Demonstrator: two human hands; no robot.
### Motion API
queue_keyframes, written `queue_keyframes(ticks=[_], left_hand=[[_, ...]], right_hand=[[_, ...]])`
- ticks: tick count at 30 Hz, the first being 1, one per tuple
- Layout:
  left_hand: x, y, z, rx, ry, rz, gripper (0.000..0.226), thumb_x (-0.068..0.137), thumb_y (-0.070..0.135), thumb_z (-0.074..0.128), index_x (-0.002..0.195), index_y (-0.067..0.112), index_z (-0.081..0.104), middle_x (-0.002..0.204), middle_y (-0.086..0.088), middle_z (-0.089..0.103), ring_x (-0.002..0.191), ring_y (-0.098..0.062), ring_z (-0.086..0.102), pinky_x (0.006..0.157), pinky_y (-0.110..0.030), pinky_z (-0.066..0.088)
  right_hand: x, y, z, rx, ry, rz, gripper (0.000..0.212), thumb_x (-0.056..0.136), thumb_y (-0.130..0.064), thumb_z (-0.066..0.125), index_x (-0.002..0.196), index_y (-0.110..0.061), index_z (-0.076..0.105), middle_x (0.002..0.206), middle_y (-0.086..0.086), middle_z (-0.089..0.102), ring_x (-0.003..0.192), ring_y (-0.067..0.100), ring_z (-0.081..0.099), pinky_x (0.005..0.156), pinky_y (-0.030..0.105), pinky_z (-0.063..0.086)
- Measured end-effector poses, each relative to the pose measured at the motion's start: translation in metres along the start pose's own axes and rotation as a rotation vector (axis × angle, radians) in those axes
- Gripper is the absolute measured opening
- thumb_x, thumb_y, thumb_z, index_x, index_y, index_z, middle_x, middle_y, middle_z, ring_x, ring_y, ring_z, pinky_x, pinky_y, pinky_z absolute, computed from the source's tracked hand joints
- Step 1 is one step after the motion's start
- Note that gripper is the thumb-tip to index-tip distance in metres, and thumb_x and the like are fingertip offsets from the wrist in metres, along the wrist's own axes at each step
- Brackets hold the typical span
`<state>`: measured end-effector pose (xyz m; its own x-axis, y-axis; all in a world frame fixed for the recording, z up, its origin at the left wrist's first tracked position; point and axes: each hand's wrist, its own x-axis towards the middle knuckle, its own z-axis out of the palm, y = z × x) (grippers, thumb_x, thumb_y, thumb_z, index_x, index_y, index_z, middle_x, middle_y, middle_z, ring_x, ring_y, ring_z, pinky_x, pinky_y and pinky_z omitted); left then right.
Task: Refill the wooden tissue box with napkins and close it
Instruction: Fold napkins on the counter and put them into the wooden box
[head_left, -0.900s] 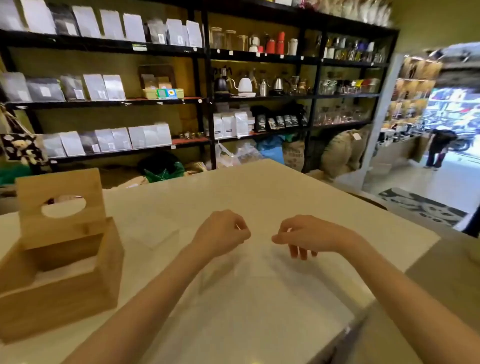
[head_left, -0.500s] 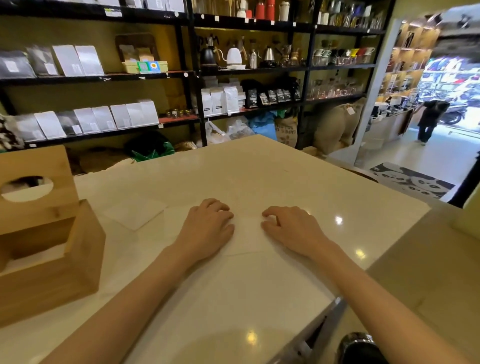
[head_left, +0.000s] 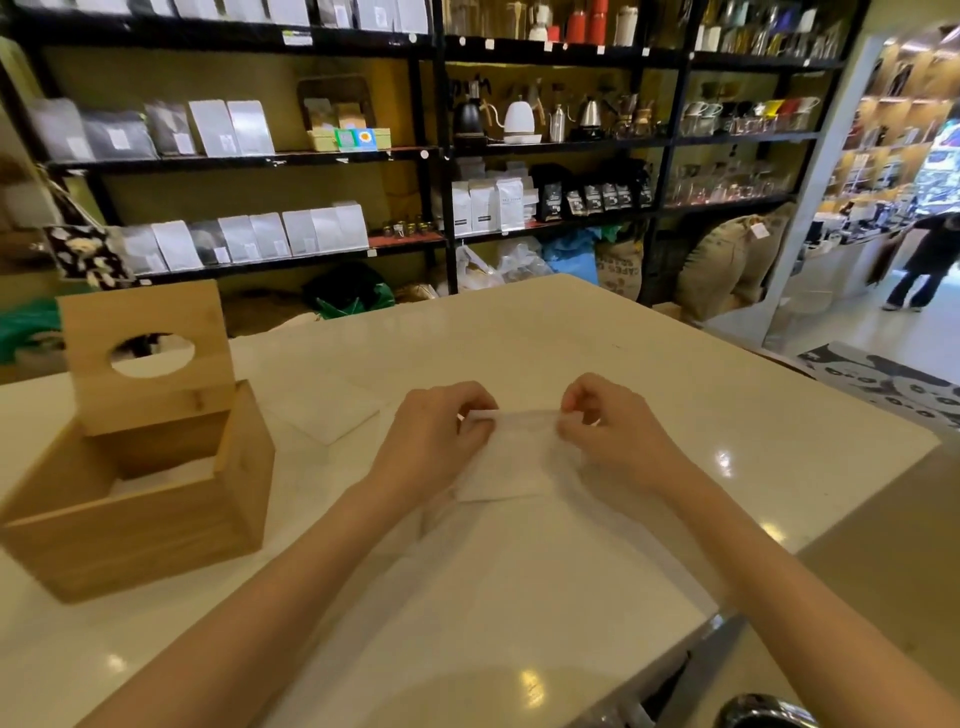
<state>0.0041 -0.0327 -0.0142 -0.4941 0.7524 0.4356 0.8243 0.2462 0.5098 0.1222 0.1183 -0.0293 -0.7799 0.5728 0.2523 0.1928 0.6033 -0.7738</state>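
Note:
The wooden tissue box (head_left: 130, 525) stands at the left of the white table (head_left: 519, 597), its lid (head_left: 148, 353) with an oval hole tipped up and open. White napkins (head_left: 161, 475) lie inside it. A white napkin (head_left: 506, 457) lies at the table's middle. My left hand (head_left: 434, 436) pinches its far left edge and my right hand (head_left: 610, 439) pinches its far right edge, the far edge lifted between them. Another folded napkin (head_left: 324, 408) lies flat between the box and my left hand.
Black shelves (head_left: 441, 150) with bags, kettles and jars run along the far side of the table. Sacks (head_left: 727, 265) stand on the floor at the right. A person (head_left: 924, 260) stands in the doorway far right. A dark round object (head_left: 763, 714) shows at the bottom right edge.
Both hands lay flat on the napkin half a second ago; now their fingers pinch its far edge and lift it. The view has tilted a little.

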Motion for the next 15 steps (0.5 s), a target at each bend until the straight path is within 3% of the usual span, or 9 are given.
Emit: queue_keyframes(ticks=[2, 5, 10, 15], left_hand=[[-0.007, 0.004, -0.021, -0.099, 0.038, -0.059, 0.010, 0.082, 0.007, 0.060, 0.086, 0.011, 0.069, 0.075, 0.014, 0.062, 0.066, 0.005, 0.057, 0.061, -0.006, 0.047], [-0.026, 0.011, -0.050, -0.297, 0.032, -0.208, 0.007, 0.082, 0.006, 0.062, 0.084, 0.011, 0.067, 0.076, 0.011, 0.061, 0.063, 0.011, 0.060, 0.047, -0.007, 0.047], [-0.074, 0.008, -0.076, -0.440, -0.081, -0.484, 0.010, 0.081, 0.010, 0.063, 0.083, 0.020, 0.064, 0.077, 0.003, 0.068, 0.056, -0.001, 0.067, 0.046, -0.012, 0.050], [-0.118, -0.002, -0.083, -0.488, -0.136, -0.604, 0.008, 0.084, 0.012, 0.060, 0.088, 0.016, 0.067, 0.068, -0.001, 0.070, 0.049, -0.010, 0.066, 0.041, -0.016, 0.049]], right_hand=[[-0.002, -0.020, -0.005, 0.180, -0.005, -0.027, 0.024, 0.076, -0.002, 0.063, 0.078, -0.024, 0.053, 0.070, -0.001, 0.059, 0.059, 0.012, 0.051, 0.060, 0.021, 0.042], [-0.008, -0.046, -0.005, 0.381, -0.150, -0.052, 0.022, 0.077, 0.002, 0.064, 0.088, -0.017, 0.061, 0.072, 0.007, 0.064, 0.062, 0.017, 0.058, 0.059, 0.023, 0.049], [-0.028, -0.065, 0.015, 0.360, -0.419, -0.004, 0.013, 0.081, -0.005, 0.063, 0.092, -0.012, 0.067, 0.079, 0.019, 0.063, 0.069, 0.025, 0.057, 0.055, 0.022, 0.048], [-0.048, -0.068, 0.037, 0.317, -0.557, 0.019, 0.006, 0.081, -0.013, 0.065, 0.086, -0.011, 0.069, 0.070, 0.017, 0.059, 0.061, 0.023, 0.051, 0.053, 0.021, 0.042]])
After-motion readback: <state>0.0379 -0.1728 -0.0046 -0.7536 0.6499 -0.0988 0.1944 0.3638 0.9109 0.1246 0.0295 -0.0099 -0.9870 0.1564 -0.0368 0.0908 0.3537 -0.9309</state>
